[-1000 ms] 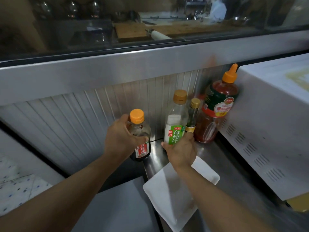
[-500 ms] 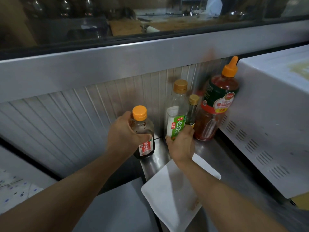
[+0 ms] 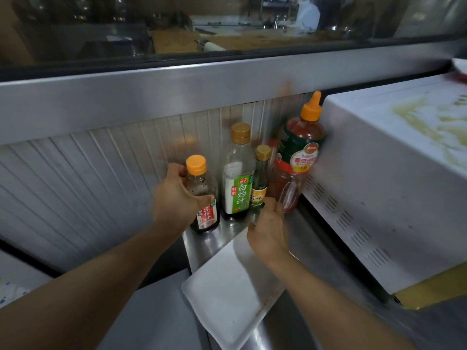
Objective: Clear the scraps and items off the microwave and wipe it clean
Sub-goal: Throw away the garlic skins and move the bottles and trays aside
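The white microwave [image 3: 374,188] stands at the right, its top smeared with yellowish stains [image 3: 434,122]. My left hand [image 3: 177,200] grips a small dark sauce bottle [image 3: 206,210] with an orange cap, standing on the steel counter. Beside it stand a tall green-label bottle [image 3: 238,183] and a small green bottle [image 3: 260,183]. My right hand [image 3: 267,231] hovers just in front of the small green bottle, fingers loosely curled and holding nothing. A big red ketchup bottle [image 3: 298,152] leans against the microwave's side.
A white rectangular tray [image 3: 227,291] lies on the steel counter [image 3: 207,243] under my right forearm. A ribbed metal wall [image 3: 88,178] and a steel ledge [image 3: 177,97] close off the back. Something white and red [image 3: 460,69] sits on the microwave's far top edge.
My right hand has let go of the green-label bottle, which now stands on the counter, and drawn back to the right. My left hand has set the small dark bottle down beside it.
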Demonstrator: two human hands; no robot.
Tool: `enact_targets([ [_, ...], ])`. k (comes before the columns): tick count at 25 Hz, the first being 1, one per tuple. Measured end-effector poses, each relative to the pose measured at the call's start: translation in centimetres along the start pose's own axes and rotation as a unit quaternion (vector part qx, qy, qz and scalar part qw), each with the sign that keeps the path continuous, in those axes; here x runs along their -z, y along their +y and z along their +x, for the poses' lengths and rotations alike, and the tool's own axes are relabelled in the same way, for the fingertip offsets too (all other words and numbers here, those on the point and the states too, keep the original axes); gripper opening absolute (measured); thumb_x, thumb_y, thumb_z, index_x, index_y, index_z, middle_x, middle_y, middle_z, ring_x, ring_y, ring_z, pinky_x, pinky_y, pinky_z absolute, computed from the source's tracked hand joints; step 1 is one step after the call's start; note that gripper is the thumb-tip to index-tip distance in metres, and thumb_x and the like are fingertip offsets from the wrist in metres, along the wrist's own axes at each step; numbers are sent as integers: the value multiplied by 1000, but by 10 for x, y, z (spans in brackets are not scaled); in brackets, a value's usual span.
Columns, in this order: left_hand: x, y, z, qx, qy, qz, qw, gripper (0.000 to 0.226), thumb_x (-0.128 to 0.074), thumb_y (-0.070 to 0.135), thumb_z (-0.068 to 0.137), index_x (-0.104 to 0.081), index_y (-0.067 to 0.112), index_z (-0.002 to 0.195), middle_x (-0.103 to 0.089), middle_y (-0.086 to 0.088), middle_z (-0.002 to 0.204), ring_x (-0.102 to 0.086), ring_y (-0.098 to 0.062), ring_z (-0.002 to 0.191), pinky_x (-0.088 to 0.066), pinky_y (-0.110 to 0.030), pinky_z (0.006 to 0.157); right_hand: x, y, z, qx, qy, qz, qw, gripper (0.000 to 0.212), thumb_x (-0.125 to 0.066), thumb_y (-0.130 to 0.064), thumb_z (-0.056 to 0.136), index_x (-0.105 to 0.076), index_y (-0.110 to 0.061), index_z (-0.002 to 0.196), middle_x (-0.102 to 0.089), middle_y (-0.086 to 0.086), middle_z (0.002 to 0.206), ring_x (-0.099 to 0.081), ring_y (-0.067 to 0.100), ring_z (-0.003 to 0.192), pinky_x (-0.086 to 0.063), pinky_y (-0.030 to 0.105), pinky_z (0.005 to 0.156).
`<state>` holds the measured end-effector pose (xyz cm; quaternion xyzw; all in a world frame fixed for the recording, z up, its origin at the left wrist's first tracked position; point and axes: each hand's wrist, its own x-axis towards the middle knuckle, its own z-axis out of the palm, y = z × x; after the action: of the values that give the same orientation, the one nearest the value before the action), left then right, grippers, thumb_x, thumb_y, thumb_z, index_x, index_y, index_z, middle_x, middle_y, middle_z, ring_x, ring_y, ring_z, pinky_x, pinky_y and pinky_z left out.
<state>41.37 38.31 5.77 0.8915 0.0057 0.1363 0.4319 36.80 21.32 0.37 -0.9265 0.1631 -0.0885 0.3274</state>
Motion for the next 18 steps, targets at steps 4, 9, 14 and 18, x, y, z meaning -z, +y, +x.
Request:
enact_targets([
  [4,-7,-8,-5,-11,16,-3,1000,63,-88,27,56,-45,19,101,-50,16,83,-47,1,72,-31,-11,58,8,10,-3,-2,-27,16,1000,57,-67,-8,81,-38,-12,129,-39,10,136,-48,30,120,-43,36,97],
  [9,-18,-33,-24,36,0,56,998,56,-85,18,62,-47,9,103,-57,-10,103,-54,-25,94,-39,-29,73,20,14,-7,18,-56,26,998,61,-69,-13,81,-36,-12,133,-36,9,140,-44,27,125,-40,31,99],
  [14,-30,-41,-29,91,-39,116,988,41,-75,22,76,-48,8,103,-64,-13,102,-61,-30,91,-51,-41,74,25,22,-8,34,-75,18,996,72,-71,-16,80,-31,-14,140,-31,9,147,-41,28,130,-37,32,104],
  [18,-34,-38,-25,72,-37,111,991,40,-74,18,77,-48,8,105,-63,-14,106,-60,-30,95,-52,-44,80,28,28,-8,39,-94,8,995,79,-71,-17,80,-25,-16,144,-28,8,150,-40,28,132,-36,33,107],
])
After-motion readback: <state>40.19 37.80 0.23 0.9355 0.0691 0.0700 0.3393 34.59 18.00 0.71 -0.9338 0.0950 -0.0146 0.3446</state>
